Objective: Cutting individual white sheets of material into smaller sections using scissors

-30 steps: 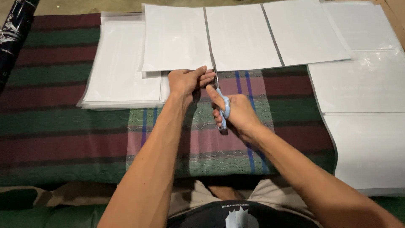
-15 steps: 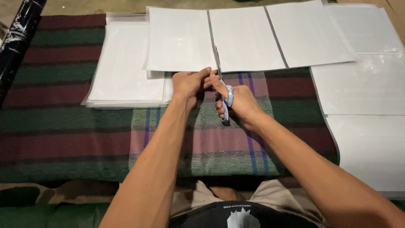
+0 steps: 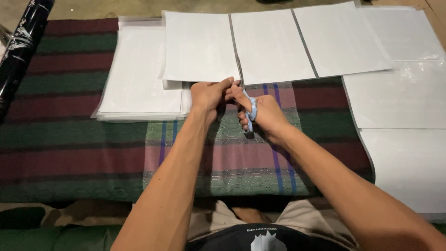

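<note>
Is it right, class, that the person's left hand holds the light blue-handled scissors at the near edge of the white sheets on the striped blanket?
Not quite: the head view shows the light blue-handled scissors in the right hand. The left hand steadies the white sheets on the striped blanket.

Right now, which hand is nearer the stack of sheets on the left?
Left. The left hand sits just beside the stack of sheets; the right hand, holding blue-handled scissors, is farther right.

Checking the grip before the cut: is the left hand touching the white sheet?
Touching. In the head view the left hand has its fingertips on the white sheet's lower edge, with no gap.
</note>
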